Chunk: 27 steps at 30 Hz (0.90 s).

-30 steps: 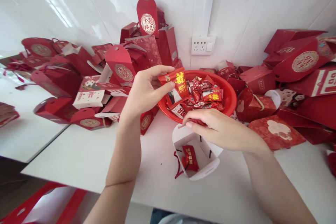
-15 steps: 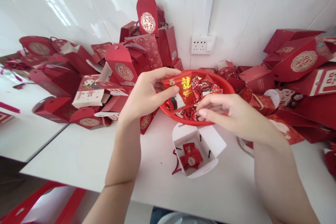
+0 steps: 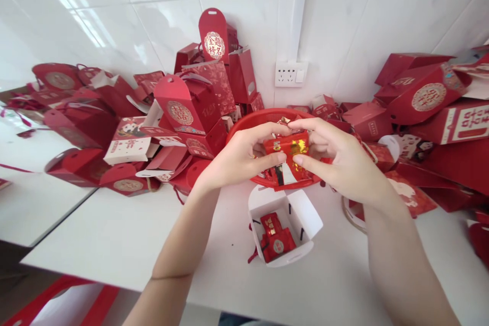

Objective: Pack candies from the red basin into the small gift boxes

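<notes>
My left hand (image 3: 237, 155) and my right hand (image 3: 336, 158) meet above the table, both pinching a small bunch of red candy packets (image 3: 288, 150) with gold print. Behind them sits a round red basket (image 3: 250, 122), mostly hidden by the hands. Directly below the hands stands an open gift box (image 3: 284, 229), white inside with its flaps spread. Two or three red candy packets (image 3: 275, 239) lie at its bottom.
Piles of red gift boxes and bags (image 3: 183, 107) crowd the left and back of the white table (image 3: 114, 244); more red boxes (image 3: 424, 97) are heaped at the right. A wall socket (image 3: 289, 74) is on the tiled wall. The table's front edge is near.
My right hand left the open box, rose and joined my left hand on the packets. My left hand moved right with the packets, over the box. One more packet lies in the box.
</notes>
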Each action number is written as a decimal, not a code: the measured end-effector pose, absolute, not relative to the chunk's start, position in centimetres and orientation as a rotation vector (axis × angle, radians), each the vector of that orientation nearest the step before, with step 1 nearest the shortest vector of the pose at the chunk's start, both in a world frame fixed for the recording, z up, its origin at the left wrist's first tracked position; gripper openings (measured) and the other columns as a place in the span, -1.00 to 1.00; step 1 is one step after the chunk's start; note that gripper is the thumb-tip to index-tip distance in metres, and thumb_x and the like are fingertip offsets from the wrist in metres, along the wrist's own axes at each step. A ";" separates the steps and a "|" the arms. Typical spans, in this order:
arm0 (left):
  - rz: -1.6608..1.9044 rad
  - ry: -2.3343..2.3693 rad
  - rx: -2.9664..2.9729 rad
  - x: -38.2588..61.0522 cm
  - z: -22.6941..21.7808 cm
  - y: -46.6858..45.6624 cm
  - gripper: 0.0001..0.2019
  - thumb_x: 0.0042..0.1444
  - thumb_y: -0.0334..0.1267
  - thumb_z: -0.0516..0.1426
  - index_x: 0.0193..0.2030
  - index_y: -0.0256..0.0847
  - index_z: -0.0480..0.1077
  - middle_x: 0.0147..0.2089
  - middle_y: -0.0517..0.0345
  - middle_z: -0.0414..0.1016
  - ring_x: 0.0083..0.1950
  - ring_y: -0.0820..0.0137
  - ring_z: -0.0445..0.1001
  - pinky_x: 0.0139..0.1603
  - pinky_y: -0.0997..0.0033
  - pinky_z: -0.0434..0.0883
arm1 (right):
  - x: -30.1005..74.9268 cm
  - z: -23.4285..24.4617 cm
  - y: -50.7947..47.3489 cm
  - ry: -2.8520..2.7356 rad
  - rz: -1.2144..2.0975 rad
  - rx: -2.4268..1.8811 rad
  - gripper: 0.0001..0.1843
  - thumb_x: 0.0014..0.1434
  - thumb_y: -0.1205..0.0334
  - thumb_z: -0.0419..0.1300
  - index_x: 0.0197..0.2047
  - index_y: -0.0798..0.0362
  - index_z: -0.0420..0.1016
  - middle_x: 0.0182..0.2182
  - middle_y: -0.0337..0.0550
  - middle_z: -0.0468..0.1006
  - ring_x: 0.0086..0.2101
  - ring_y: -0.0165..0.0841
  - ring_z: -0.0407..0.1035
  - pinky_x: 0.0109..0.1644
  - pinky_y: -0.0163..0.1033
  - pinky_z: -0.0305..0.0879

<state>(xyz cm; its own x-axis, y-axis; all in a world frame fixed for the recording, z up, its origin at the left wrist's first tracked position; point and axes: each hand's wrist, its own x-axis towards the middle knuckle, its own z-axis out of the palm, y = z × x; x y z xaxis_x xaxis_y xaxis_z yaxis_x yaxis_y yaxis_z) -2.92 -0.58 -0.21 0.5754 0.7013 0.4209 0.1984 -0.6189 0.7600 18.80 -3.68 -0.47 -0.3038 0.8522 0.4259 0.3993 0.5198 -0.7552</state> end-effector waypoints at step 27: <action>0.971 0.939 2.310 -6.6 2.0 -2.2 -0.71 0.26 -0.09 0.23 0.01 -0.20 0.56 -0.12 0.05 0.67 -0.12 0.32 0.62 -0.03 0.38 0.56 | 21.5 0.9 -7.8 -2.508 0.526 -1.272 -0.71 0.36 -0.03 0.12 -0.10 -0.07 0.58 -0.25 -0.14 0.64 -0.27 -0.20 0.52 -0.26 -0.20 0.32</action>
<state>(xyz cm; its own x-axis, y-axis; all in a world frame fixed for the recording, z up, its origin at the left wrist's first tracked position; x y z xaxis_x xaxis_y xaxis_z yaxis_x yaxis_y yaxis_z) -6.58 -2.16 2.05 0.5176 0.7365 0.4356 0.4106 -0.6604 0.6287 21.54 -7.81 0.89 -0.5731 0.8153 0.0826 0.7132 0.5460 -0.4396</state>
